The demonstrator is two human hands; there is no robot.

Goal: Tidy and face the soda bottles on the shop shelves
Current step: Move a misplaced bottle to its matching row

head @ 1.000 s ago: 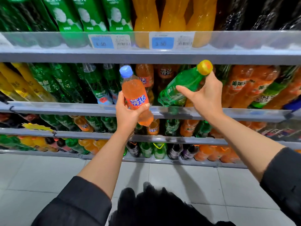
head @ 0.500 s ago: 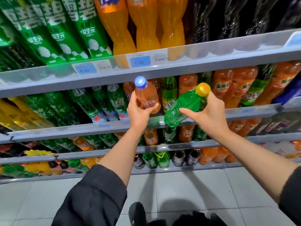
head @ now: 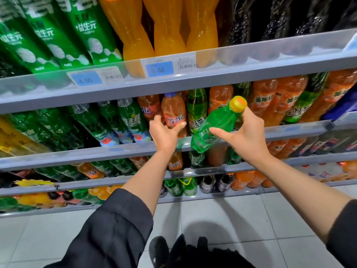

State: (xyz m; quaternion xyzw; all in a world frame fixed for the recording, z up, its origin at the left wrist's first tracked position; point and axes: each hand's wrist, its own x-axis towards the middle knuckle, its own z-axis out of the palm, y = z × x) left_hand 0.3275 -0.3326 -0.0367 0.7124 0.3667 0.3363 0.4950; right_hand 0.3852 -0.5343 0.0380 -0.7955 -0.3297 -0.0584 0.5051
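An orange soda bottle (head: 173, 113) with a blue cap stands on the second shelf (head: 135, 149), between another orange bottle and a green one. My left hand (head: 164, 132) grips its lower body, thumb across the label. My right hand (head: 245, 136) holds a small green bottle (head: 214, 126) with a yellow cap, tilted, cap up to the right, in front of the same shelf's rail. Its base hangs just over the rail.
The top shelf (head: 212, 74) carries tall green, orange and dark bottles, with price tags 4.50 and 3.50 on its rail. Green bottles fill the second shelf's left, orange ones its right. Two lower shelves hold small bottles. Grey floor tiles lie below.
My left hand has carried the orange bottle forward into the second shelf's row, where it now stands. The green bottle in my right hand has stayed tilted in front of the rail. The view has moved closer.
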